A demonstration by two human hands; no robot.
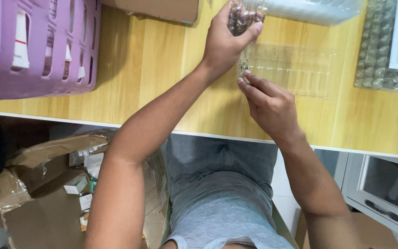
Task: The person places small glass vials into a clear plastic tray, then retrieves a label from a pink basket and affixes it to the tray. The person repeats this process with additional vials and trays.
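Loading vials | left hand [224,44] grip clutches a bunch of small vials [242,18], upper centre of frame | right hand [270,106] grip pinches one vial [243,68] just below the bunch | clear tray [300,69] lies right of both on the wooden surface [153,69] | next move likely needs that vial seated upright in a slot.

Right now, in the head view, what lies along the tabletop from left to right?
Purple basket → left hand gripping a bunch of small vials → clear plastic tray → tray of vials under a white sheet.
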